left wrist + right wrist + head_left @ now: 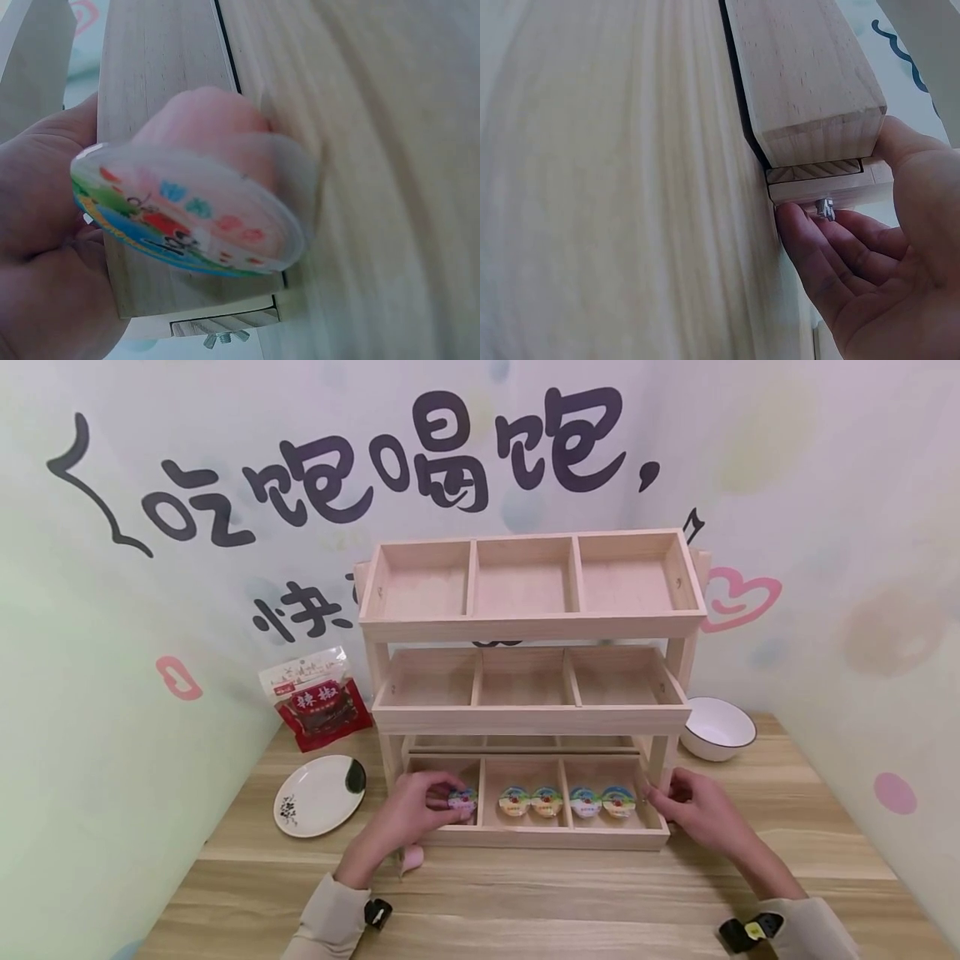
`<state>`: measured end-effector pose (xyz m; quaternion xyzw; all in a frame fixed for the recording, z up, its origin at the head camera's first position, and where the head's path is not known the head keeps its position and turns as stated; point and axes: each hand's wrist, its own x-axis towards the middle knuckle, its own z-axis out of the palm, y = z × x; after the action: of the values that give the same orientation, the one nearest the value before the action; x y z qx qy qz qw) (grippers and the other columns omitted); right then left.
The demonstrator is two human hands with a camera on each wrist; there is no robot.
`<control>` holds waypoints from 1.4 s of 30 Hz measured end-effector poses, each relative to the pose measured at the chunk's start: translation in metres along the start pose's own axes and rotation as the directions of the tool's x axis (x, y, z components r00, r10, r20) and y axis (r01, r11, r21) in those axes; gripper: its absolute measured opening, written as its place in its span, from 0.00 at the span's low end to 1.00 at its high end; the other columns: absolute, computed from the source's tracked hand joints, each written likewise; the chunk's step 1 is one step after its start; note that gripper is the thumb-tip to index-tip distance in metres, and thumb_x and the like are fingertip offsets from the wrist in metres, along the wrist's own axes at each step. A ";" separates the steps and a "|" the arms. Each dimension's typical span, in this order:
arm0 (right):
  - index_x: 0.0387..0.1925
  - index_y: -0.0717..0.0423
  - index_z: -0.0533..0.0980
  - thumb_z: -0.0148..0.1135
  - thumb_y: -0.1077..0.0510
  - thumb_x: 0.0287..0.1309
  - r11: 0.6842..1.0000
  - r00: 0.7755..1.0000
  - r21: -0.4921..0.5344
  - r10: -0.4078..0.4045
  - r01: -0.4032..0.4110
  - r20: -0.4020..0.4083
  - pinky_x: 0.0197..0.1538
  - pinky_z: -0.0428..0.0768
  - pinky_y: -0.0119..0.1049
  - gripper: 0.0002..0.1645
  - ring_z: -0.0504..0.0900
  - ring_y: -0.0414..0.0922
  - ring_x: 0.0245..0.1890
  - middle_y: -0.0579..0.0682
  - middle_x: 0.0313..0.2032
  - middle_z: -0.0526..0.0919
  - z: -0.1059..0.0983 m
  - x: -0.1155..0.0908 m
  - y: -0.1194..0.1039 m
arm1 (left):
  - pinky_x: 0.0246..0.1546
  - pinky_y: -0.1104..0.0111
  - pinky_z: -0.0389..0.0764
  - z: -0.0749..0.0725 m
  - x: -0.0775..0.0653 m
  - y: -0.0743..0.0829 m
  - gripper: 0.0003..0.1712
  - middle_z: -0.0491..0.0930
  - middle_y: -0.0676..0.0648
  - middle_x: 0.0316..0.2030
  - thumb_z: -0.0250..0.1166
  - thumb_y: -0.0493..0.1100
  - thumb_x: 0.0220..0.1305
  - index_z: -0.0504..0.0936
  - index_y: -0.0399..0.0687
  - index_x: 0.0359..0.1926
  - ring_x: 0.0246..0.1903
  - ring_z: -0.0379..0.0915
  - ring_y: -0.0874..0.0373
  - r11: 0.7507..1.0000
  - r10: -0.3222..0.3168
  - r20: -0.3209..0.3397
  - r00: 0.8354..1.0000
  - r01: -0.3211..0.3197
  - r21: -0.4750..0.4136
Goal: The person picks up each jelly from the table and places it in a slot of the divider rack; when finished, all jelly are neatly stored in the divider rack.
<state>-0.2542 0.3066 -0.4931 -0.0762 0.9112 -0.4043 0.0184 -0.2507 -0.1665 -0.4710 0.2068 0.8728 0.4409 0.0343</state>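
Observation:
A three-tier wooden shelf stands on the table. My left hand reaches into its bottom-left compartment, with thumb and fingers around a jelly cup. Two jelly cups lie in the bottom middle compartment and two more in the right one, printed lids up. A pink jelly cup lies on its side on the table before the shelf's left end; the left wrist view shows its printed lid. At the right end, my right hand grips the bottom tier's side, its fingers beside a wing nut.
On the left are an oval white plate with a dark green patch and a red bag of dried chili. Behind the shelf's right side stands a white bowl. The upper tiers have three compartments each.

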 end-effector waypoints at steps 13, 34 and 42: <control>0.56 0.64 0.80 0.69 0.43 0.74 1.000 1.000 -0.022 -0.014 0.013 -0.013 0.36 0.83 0.32 0.28 0.83 0.46 0.41 0.54 0.43 0.88 -0.003 -0.002 -0.002 | 0.59 0.54 0.87 -0.001 -0.003 0.001 0.18 0.92 0.50 0.49 0.82 0.48 0.62 0.91 0.50 0.51 0.53 0.88 0.53 0.977 0.106 -0.067 0.992 -0.092 0.191; 0.57 0.64 0.80 0.69 0.44 0.74 1.000 1.000 -0.017 -0.019 0.019 -0.016 0.36 0.84 0.32 0.27 0.84 0.46 0.42 0.55 0.43 0.88 0.000 0.000 -0.003 | 0.40 0.62 0.91 -0.031 -0.078 -0.005 0.11 0.92 0.56 0.40 0.78 0.32 0.63 0.92 0.49 0.44 0.39 0.87 0.68 0.913 0.368 -0.161 0.916 -0.324 0.248; 0.59 0.65 0.79 0.69 0.44 0.74 1.000 1.000 -0.011 -0.015 0.015 -0.013 0.36 0.84 0.32 0.29 0.83 0.46 0.41 0.55 0.43 0.89 -0.001 -0.001 -0.003 | 0.43 0.62 0.91 -0.034 -0.098 -0.009 0.13 0.93 0.57 0.42 0.80 0.33 0.60 0.93 0.52 0.44 0.42 0.89 0.64 0.913 0.345 -0.142 0.928 -0.296 0.281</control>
<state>-0.2532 0.3051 -0.4904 -0.0805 0.9128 -0.4002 0.0091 -0.1724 -0.2358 -0.4695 0.3076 0.8753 0.3424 -0.1482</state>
